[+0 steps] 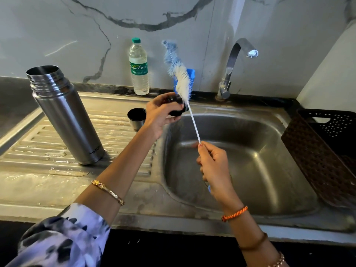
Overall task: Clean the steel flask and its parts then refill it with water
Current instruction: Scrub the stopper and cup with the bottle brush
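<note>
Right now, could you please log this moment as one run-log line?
left hand: holds stopper | right hand: grips brush | flask: open, on drainboard | tap: off

A home kitchen: a steel sink [250,160] with ribbed drainboard [57,147], curved tap [233,64] and marble-patterned wall [96,26].

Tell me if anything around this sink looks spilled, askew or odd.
Only minor things. Water is pooled on the drainboard around the base of the open steel flask, which stands there uncapped. The tap is off. Nothing looks damaged.
</note>
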